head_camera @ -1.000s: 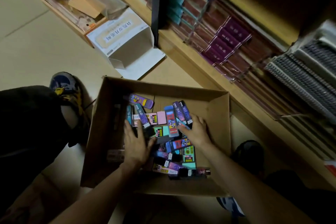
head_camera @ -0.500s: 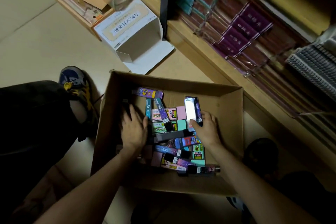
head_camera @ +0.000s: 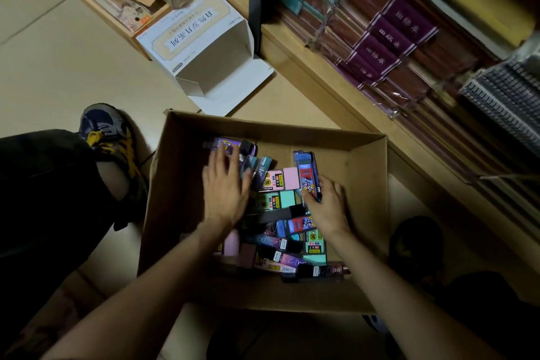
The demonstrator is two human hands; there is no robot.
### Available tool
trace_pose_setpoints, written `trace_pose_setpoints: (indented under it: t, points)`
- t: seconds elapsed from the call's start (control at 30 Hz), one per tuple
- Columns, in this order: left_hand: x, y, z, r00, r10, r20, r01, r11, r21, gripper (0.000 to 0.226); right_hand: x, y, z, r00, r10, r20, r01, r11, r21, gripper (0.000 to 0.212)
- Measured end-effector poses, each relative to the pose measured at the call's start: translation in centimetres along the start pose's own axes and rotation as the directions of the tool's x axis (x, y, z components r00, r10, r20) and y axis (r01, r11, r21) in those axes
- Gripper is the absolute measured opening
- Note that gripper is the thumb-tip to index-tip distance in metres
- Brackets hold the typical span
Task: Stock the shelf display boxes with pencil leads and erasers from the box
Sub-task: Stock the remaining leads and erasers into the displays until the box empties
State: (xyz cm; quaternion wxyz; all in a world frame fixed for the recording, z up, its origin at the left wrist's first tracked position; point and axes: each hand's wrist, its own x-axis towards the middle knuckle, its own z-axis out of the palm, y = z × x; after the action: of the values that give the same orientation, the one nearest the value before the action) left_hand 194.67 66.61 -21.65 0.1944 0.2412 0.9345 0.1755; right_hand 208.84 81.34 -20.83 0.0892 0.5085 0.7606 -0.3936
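Floor (head_camera: 73, 67) beside the shelf (head_camera: 321, 73), picking from the box (head_camera: 365, 184): left hand (head_camera: 225, 193) rests open-fingered on packs (head_camera: 274, 181) at ten o'clock, right hand (head_camera: 330, 207) fingers (head_camera: 309, 197) pinch a blue pack (head_camera: 305, 169), likely due shelfward next.

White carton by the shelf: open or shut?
Open. The white carton lies on its side, flap folded out, and the inside that shows is bare.

The scene is dimly lit, the floor (head_camera: 58, 52) being brightest at upper left, the lower corners lost in shadow, the shelf (head_camera: 321, 67) blurred at the right.
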Motion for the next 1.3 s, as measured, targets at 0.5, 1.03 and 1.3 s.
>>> trace_pose_setpoints:
  t: [0.5, 1.03, 1.3]
  points:
    - [-1.6, 1.4, 0.9, 0.987, -0.061, 0.148, 0.052, 0.996, 0.069, 0.069, 0.8, -0.9, 0.8, 0.986, 0.160, 0.038, -0.164, 0.969, 0.185, 0.037]
    - [1.2, -1.6, -1.0, 0.942, 0.021, 0.334, 0.085, 0.950, -0.300, 0.048, 2.0, -1.6, 0.3, 0.949, 0.269, 0.164, -0.313, 0.863, 0.397, 0.025]
    - [1.1, -2.5, -1.1, 0.944, 0.069, 0.323, 0.036, 0.951, -0.307, 0.045, 1.1, -1.5, -0.5, 0.930, 0.235, 0.282, -0.352, 0.791, 0.500, 0.025]
